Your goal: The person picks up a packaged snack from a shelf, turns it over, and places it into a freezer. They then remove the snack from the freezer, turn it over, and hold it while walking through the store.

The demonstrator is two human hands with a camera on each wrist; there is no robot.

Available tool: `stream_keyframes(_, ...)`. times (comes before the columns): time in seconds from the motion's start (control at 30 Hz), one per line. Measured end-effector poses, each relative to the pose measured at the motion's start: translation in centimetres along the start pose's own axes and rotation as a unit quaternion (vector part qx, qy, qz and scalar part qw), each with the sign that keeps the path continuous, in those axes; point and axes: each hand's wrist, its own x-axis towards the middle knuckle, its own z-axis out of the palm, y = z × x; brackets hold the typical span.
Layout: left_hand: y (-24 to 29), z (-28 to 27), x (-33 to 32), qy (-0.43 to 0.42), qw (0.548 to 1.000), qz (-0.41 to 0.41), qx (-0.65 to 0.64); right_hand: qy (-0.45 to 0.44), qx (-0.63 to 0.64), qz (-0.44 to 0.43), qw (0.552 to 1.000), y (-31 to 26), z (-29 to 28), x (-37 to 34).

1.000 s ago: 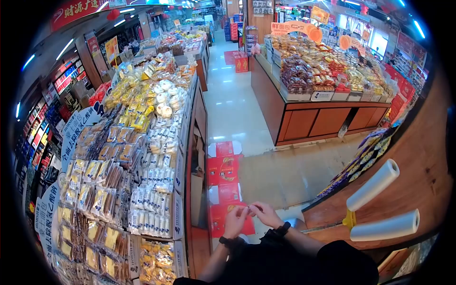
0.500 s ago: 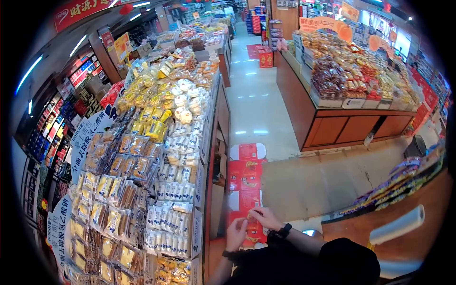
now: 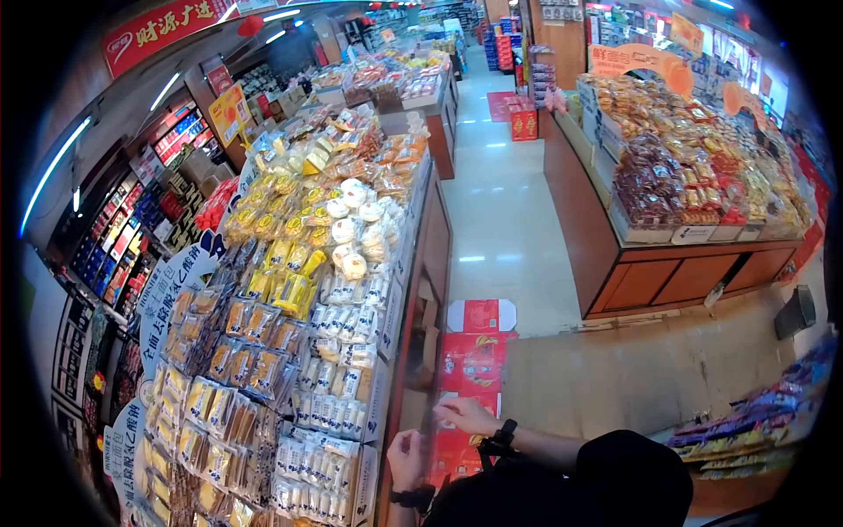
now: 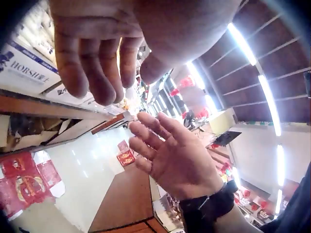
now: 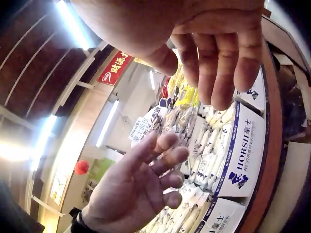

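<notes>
Shop aisle (image 3: 496, 220), white packets (image 3: 329, 411) lengthwise alongside.

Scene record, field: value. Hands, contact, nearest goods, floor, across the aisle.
left hand: empty, fingers loosely curled
right hand: empty, fingers relaxed
contact: none between hands
nearest goods: white-wrapped packets behind HORSH-labelled box fronts
floor: flat red cardboard beside the display
across aisle: wooden counter heaped with packaged goods

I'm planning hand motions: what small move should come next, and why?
Probably ease the left hand toward the white packets: it looks empty, with fingers loosely bent, and is nearer them than the right hand, which also looks empty.
</notes>
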Motion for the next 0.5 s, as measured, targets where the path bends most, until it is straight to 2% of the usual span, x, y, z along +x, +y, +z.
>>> stream_keyframes(0.07, 0.5, -0.3, 1.1, 0.023, 0.999, 0.016, 0.031, -0.024, 0.009, -0.009, 1.0, 0.7, 0.1, 2.1)
stream_keyframes(0.17, 0.7, -1.0, 2.3, 0.065, 0.998, -0.013, 0.001, -0.054, 0.016, -0.032, 0.998, 0.5, 0.8, 5.1)
stream_keyframes(0.3, 4.1, -1.0, 4.1, 0.114, 0.992, -0.049, -0.035, -0.058, 0.001, -0.086, 0.995, -0.2, 1.9, 8.4)
stream_keyframes(0.43, 3.0, -0.9, 8.3, 0.113, 0.991, -0.033, -0.07, -0.054, -0.04, -0.109, 0.992, -0.4, 1.4, 11.5)
stream_keyframes(0.5, 2.4, -0.7, 10.6, 0.1, 0.99, -0.029, -0.092, -0.052, -0.055, -0.088, 0.993, -1.7, 0.5, 12.6)
